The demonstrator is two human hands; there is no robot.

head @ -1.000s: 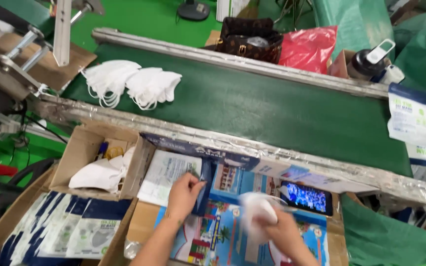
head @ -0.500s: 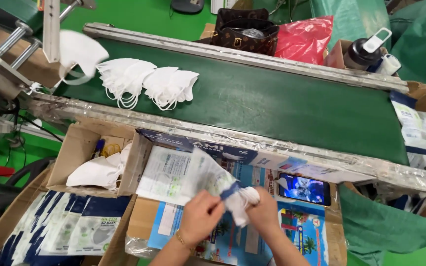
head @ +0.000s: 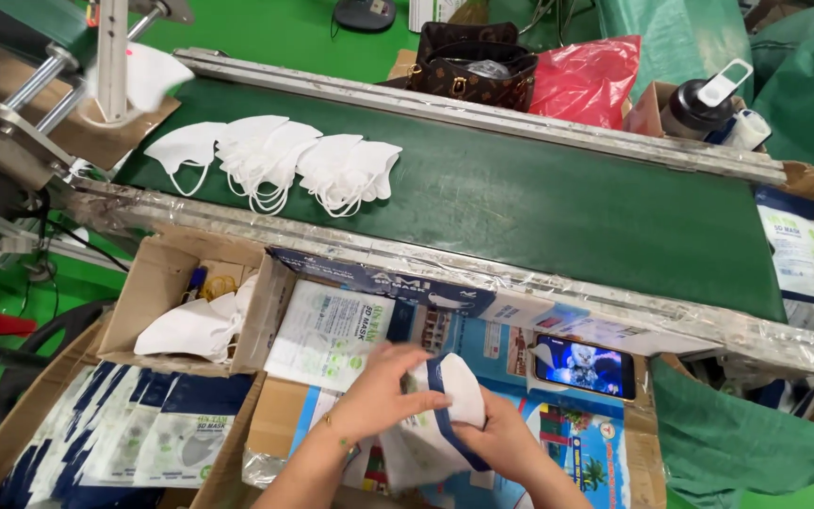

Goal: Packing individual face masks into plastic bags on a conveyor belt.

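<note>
White masks [head: 275,165] further along belt, soft folded one [head: 463,391] now half inside glossy pouch [head: 416,443]

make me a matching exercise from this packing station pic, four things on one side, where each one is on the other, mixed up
Things:
1. white masks
2. phone
3. red plastic bag
4. plastic pouch

Places:
A. behind the far rail, beside a brown handbag
B. between the left hand and right hand
C. in a row on the green conveyor belt
D. flat under the near rail, screen lit

Pairs: 1-C, 2-D, 3-A, 4-B
</note>
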